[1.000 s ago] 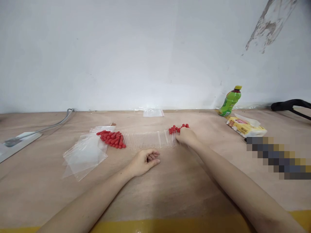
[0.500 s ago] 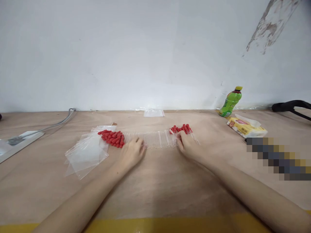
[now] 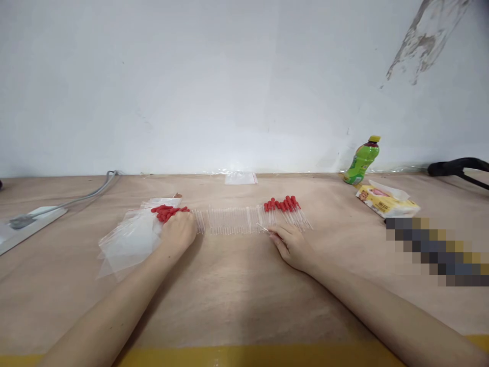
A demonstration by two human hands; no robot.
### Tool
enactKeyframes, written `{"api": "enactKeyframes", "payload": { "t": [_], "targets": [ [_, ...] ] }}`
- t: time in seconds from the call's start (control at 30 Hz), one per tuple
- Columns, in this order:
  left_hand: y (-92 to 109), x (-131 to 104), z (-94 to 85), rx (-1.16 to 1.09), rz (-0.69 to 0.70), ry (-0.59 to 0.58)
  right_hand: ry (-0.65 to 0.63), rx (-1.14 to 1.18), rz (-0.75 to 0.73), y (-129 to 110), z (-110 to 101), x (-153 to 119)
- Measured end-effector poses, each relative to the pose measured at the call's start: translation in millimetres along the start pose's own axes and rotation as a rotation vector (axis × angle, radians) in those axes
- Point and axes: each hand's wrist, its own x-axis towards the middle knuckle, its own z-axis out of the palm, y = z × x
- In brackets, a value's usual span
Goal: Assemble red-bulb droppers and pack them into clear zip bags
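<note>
My left hand (image 3: pixel 179 232) is closed at the right edge of a pile of red rubber bulbs (image 3: pixel 165 212); its fingertips are hidden, so what they hold cannot be made out. A row of thin clear tubes (image 3: pixel 233 220) lies side by side between my hands. With its fingers pinched, my right hand (image 3: pixel 292 246) holds a thin clear tube (image 3: pixel 263 227) near the row's right end. Just beyond that hand lie several clear tubes fitted with red bulbs (image 3: pixel 288 205), bulbs toward the wall.
Clear plastic bags (image 3: pixel 128 239) are fanned out at the left, near a cable (image 3: pixel 91 193) and a white power strip (image 3: pixel 34 224). Another bag (image 3: pixel 241 178) lies by the wall. At the right are a green bottle (image 3: pixel 361 162), a tissue pack (image 3: pixel 387 200) and a black object (image 3: pixel 454 166).
My left hand has moved left from the tubes to the red bulbs. My right hand has drawn slightly back toward me, and a tube now shows at its fingertips.
</note>
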Motion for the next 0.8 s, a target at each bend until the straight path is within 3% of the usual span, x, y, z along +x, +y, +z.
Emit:
{"api": "enactKeyframes", "payload": {
  "t": [0.17, 0.27, 0.37, 0.53, 0.63, 0.8],
  "targets": [
    [0.6, -4.9, -10.3, -0.020, 0.028, -0.011, 0.012, 0.027, 0.006, 0.9, 0.9, -0.9],
    [17.0, -16.0, -21.6, -0.045, 0.097, 0.018, 0.037, 0.066, 0.045, -0.7, -0.2, 0.3],
    [40.2, -29.8, -24.7, -0.163, 0.286, 0.014, 0.048, 0.102, 0.060, -3.0, -2.8, 1.7],
    [60.8, -43.6, -5.6, -0.374, 0.545, 0.058, -0.006, 0.098, 0.043, -5.0, -5.4, 1.9],
    [60.3, -43.3, 6.2, -0.531, 0.533, 0.114, -0.010, 0.082, 0.034, -4.4, -4.6, 1.5],
    [60.9, -39.9, 15.0, -0.717, 0.505, 0.095, -0.016, 0.090, 0.034, -6.2, -2.8, 1.7]
  ]
}}
